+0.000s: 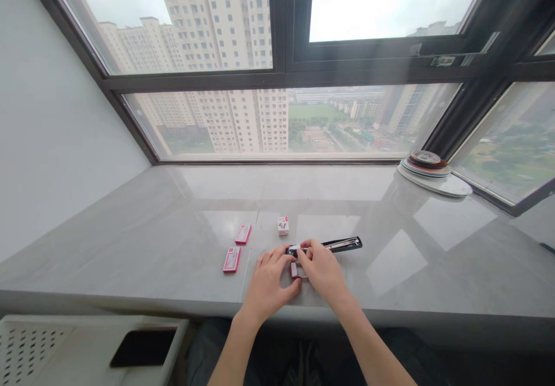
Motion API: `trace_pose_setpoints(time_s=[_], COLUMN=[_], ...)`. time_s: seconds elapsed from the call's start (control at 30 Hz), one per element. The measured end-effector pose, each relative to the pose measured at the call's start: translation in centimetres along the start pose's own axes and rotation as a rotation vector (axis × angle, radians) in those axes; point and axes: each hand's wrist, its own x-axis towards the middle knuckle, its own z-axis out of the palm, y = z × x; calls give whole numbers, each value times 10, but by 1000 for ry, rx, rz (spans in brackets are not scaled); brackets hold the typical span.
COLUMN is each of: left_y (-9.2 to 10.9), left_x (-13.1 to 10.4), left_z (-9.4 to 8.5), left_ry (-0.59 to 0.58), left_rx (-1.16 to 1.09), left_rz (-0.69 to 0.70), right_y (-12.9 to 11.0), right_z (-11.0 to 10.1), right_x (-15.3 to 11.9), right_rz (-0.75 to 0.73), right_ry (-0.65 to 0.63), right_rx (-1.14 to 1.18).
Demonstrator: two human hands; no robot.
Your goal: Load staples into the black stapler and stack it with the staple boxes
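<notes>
A: Status on the sill?

B: Both my hands are at the stapler (pixel 336 245), which lies opened out flat on the stone window ledge (pixel 130 230). My left hand (pixel 267 282) is curled at the stapler's near end, fingers bent down around it. My right hand (pixel 323 267) pinches the same end from the other side. A small red box (pixel 294 270) sits between the two hands, just in front of the stapler. Can't tell whether either hand actually grips that box.

A: Risks?

B: My guess: the staple strip slips or breaks up if I lose the pinch, and the loose bits scatter on the smooth ledge. The sprung top could also snap back on a fingertip.

A: Containers?

B: Two flat red boxes, one (pixel 243 234) and another (pixel 232 259), lie to the left of the stapler, both closed, contents not visible. A small white box (pixel 283 225) stands just behind the stapler's near end, also closed. A stack of plates (pixel 433 172) sits far right of the stapler by the window. A white perforated bin (pixel 39 345) is below the ledge, a dark thing lying on top.
</notes>
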Motion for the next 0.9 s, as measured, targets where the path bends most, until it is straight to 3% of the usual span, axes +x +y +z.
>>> trace_pose_setpoints(time_s=[0.3,0.4,0.63,0.8,0.9], left_y=[-1,-3,-4,-4,-4], left_x=[0,0,0,-1,-4], left_z=[-1,-1,1,-1,-3], left_ry=[10,12,27,29,78], left_rx=[-16,-31,-41,-49,-34], left_rz=[-4,-11,-24,-9,-11], right_y=[-16,-19,-7,2,17], right_z=[9,-4,-36,-47,-58], right_x=[9,3,-17,-25,-29], right_rz=[-155,-221,-312,-264,-206], right_ry=[28,-7,-286,-292,-198], right_rx=[114,36,-252,-220,-144])
